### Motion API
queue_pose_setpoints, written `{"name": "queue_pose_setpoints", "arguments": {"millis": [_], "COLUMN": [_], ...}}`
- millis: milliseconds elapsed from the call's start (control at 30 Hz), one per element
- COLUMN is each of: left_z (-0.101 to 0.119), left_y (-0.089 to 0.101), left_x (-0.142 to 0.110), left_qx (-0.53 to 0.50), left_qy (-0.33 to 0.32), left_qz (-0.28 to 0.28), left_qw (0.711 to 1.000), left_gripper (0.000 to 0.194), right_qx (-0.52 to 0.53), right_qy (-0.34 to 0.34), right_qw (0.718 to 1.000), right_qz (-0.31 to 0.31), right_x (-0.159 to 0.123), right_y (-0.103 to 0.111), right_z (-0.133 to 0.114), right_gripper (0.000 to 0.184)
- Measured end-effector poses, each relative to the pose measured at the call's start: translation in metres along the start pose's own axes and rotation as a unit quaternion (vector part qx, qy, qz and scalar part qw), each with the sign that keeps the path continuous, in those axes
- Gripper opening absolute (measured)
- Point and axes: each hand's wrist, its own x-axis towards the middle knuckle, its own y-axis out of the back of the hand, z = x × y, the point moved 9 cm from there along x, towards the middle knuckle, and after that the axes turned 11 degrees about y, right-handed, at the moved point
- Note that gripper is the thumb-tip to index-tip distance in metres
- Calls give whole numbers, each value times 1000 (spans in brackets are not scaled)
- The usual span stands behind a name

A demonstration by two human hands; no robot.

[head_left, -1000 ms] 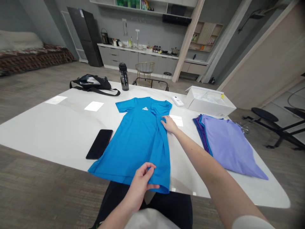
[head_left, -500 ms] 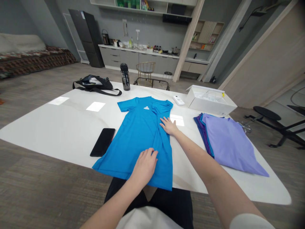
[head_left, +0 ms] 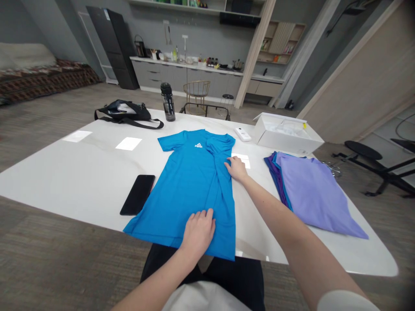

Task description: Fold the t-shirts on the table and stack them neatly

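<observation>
A bright blue T-shirt (head_left: pixel 188 181) lies on the white table (head_left: pixel 74 172), its right side folded in over the body. My left hand (head_left: pixel 198 229) rests flat on the shirt's lower hem near the table's front edge, fingers stretched out. My right hand (head_left: pixel 237 168) lies flat on the folded right edge at mid-height, fingers spread. Neither hand holds anything.
A black phone (head_left: pixel 138 200) lies just left of the shirt. A stack of purple and lilac shirts (head_left: pixel 311 194) sits to the right. At the back stand a black bag (head_left: pixel 125 113), a dark bottle (head_left: pixel 167 102), a white remote (head_left: pixel 243 134) and an open white box (head_left: pixel 287 134).
My left hand let go of the pinched hem and now lies flat on the shirt's lower edge. My right hand shifted slightly along the folded edge.
</observation>
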Motion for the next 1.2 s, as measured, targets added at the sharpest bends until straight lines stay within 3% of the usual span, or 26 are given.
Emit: {"name": "queue_pose_setpoints", "arguments": {"millis": [67, 167, 300, 500, 767, 867, 1000, 1100, 1200], "left_z": [2, 4, -1, -24, -53, -41, -15, 1, -2], "left_y": [-3, -8, -7, 3, 4, 3, 14, 16, 15], "left_x": [0, 0, -3, -14, -22, -26, -38, -49, -54], "left_qx": [5, 8, -61, -236, -275, -277, -148, -85, -92], "left_qy": [-1, -8, 5, 48, 101, 66, -25, -112, -138], "left_qz": [-16, -46, -73, -60, -73, -97, -58, -53, -82], "left_qw": [1000, 999, 995, 969, 953, 954, 987, 989, 983], "left_gripper": [19, 22, 24, 13, 11, 12, 11, 35, 43], "right_qx": [-2, 18, 10, -19, -56, -69, -100, -113, -107], "right_qy": [-19, -56, -85, -87, -68, -61, -53, -40, -31], "right_qw": [1000, 998, 995, 994, 994, 993, 991, 991, 992], "right_qz": [10, -24, -47, -64, -71, -67, -65, -62, -58], "right_x": [4, 9, 12, 13, 10, 7, 5, 5, 5], "right_y": [3, -4, -10, -12, -13, -13, -12, -11, -9], "right_z": [-2, -3, -1, -1, -5, -7, -8, -10, -10], "right_gripper": [40, 38, 39, 46, 45, 46, 46, 45, 45]}}
